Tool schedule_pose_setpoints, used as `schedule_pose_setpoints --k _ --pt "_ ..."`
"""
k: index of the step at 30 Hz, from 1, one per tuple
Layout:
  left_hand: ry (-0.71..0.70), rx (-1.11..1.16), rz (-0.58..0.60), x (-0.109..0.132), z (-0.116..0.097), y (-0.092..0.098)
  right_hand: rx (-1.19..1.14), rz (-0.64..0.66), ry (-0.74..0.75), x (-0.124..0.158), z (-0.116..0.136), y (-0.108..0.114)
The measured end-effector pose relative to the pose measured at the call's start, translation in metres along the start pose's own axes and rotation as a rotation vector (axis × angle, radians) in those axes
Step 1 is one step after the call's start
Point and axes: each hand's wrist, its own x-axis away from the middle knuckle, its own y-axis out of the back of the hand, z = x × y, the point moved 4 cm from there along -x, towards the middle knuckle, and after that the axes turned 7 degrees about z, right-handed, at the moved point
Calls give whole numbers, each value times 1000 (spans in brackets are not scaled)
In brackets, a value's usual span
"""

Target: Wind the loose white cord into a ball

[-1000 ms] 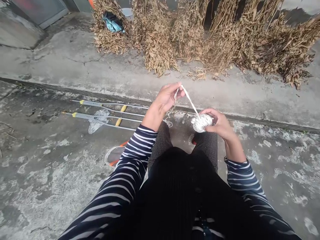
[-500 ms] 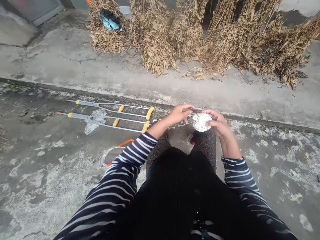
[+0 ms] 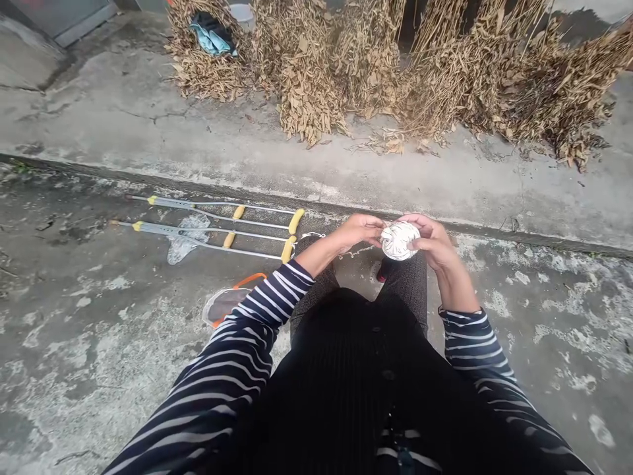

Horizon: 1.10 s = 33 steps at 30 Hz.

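A white ball of wound strip or cord (image 3: 398, 240) sits above my knees, between both hands. My right hand (image 3: 432, 243) cups it from the right, fingers wrapped round it. My left hand (image 3: 360, 231) is at the ball's left side, fingers pinched together on the loose white strand where it meets the ball. A thin length of that strand trails down to the left below my left hand. Both forearms wear dark sleeves with white stripes.
A pair of grey crutches with yellow pads (image 3: 217, 227) lies on the concrete to my left. An orange-rimmed clear object (image 3: 227, 305) lies by my left leg. Bundles of dry brown plants (image 3: 376, 72) stand beyond a concrete step edge (image 3: 198, 188). A blue cloth (image 3: 211, 36) rests on one bundle.
One second ago my left hand held the strand stretched up and away from the ball. It has come down to the ball's left side. The right hand stayed on the ball.
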Motion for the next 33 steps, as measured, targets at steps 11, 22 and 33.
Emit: schedule_pose_setpoints --k 11,22,33 --pt "-225 -973 -54 22 -92 6 105 86 -49 -1 6 -1" --pt "162 -476 377 26 -83 -4 830 -208 80 -9 25 30" --pt "-181 71 -5 57 -87 -33 822 -286 495 -15 17 9"
